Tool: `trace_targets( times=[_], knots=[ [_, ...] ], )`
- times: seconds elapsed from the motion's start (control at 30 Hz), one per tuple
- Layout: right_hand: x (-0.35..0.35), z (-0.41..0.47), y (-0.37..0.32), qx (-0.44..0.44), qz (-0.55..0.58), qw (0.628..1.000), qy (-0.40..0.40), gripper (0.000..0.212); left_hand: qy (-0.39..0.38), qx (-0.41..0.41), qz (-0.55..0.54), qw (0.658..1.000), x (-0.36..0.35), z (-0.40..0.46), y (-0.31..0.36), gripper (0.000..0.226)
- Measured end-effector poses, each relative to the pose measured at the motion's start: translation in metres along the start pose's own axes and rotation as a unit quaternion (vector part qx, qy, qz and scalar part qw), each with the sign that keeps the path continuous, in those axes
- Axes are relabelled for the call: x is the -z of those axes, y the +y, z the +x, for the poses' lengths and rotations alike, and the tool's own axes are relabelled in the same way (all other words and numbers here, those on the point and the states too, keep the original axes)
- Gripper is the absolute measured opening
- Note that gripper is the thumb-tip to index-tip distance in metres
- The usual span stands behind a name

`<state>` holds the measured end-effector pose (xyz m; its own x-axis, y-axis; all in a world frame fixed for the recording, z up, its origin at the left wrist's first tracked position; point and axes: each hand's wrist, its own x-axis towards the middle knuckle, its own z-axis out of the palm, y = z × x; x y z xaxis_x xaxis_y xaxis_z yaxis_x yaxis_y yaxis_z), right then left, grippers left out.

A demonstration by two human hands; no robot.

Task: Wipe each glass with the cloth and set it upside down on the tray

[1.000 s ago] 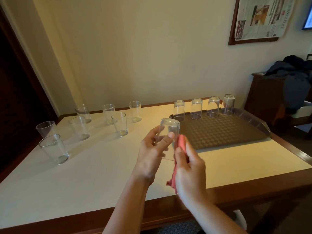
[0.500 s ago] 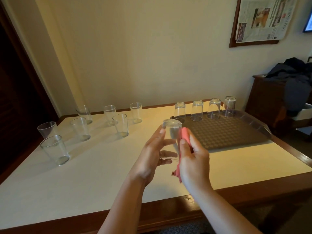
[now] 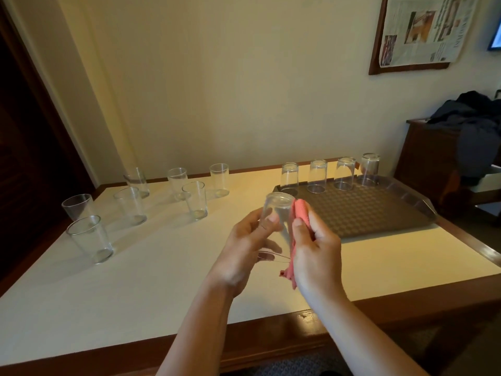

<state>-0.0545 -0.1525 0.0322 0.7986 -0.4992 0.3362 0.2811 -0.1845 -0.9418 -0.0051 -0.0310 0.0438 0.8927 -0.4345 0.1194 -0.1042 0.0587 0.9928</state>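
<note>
A cream wall [image 3: 217, 90] backs a wide white-topped table [image 3: 135, 280] edged in dark wood, with a framed newspaper sheet [image 3: 423, 28] hung at the upper right and a dark cabinet [image 3: 428, 164] piled with clothing beside the table's far end. On the table's right half lies a brown patterned tray [image 3: 379, 210], four glasses standing upside down along its far edge. Seven upright glasses wait in a loose group on the left half.

Above the middle of the table, the left hand [image 3: 244, 248] grips one glass [image 3: 278, 215] mouth-down, fingers curled round its side. The right hand [image 3: 315, 248] pinches a pink cloth [image 3: 299, 215] against the glass's right wall, the cloth's tail hanging below.

To wipe well, the left hand should probably turn the glass while the cloth presses steadily, covering the base and rim too. Thin glass likely slips under a loose hold, so a firm, gentle grip seems wise before setting it beside the row on the tray.
</note>
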Motion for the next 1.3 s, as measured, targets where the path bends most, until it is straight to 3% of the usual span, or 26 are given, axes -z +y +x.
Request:
trace_targets(
  times=[0.07, 0.1, 0.2, 0.3, 0.43, 0.63, 0.8, 0.9, 0.97, 1.07, 1.17, 1.3],
  knots=[
    [-0.006, -0.018, 0.001, 0.019, 0.0, 1.0, -0.024, 0.038, 0.051, -0.014, -0.005, 0.999, -0.002, 0.003, -0.003, 0.057],
    [-0.007, -0.024, 0.001, 0.022, 0.002, 0.999, -0.034, 0.039, 0.062, -0.01, -0.012, 0.998, -0.003, 0.004, -0.005, 0.063],
    [-0.003, -0.011, -0.001, 0.001, 0.007, 0.999, -0.035, 0.04, 0.001, 0.052, -0.083, 0.995, -0.001, 0.0, -0.002, 0.026],
    [0.003, 0.007, -0.003, -0.006, -0.005, 1.0, 0.0, 0.042, -0.03, 0.048, -0.067, 0.996, 0.001, -0.002, -0.001, 0.024],
    [-0.011, -0.028, 0.003, 0.042, -0.018, 0.998, -0.033, 0.036, 0.065, -0.002, -0.044, 0.997, 0.0, -0.001, 0.003, 0.041],
    [-0.003, 0.0, 0.0, 0.034, -0.026, 0.999, -0.016, 0.041, -0.024, 0.04, -0.069, 0.997, 0.006, -0.007, -0.004, 0.03],
    [-0.013, -0.029, -0.002, 0.078, -0.021, 0.996, -0.048, 0.042, 0.062, -0.001, -0.061, 0.996, 0.005, -0.003, -0.002, 0.047],
    [-0.008, -0.022, 0.001, 0.059, -0.021, 0.997, -0.042, 0.041, 0.029, 0.046, -0.08, 0.995, 0.006, -0.004, -0.006, 0.027],
    [-0.003, -0.005, -0.001, 0.028, -0.027, 0.999, -0.023, 0.038, -0.007, 0.061, -0.089, 0.994, 0.006, -0.006, -0.006, 0.027],
    [-0.006, -0.003, 0.0, 0.013, -0.007, 1.0, -0.026, 0.04, 0.021, 0.017, -0.097, 0.995, 0.005, -0.005, -0.004, 0.026],
    [-0.018, -0.028, 0.006, 0.077, -0.037, 0.996, -0.038, 0.042, 0.077, -0.008, -0.08, 0.994, 0.003, 0.0, -0.006, 0.041],
    [-0.016, -0.009, 0.005, 0.055, -0.037, 0.997, -0.033, 0.042, 0.034, 0.062, -0.097, 0.993, 0.007, 0.002, -0.012, 0.027]
  ],
)
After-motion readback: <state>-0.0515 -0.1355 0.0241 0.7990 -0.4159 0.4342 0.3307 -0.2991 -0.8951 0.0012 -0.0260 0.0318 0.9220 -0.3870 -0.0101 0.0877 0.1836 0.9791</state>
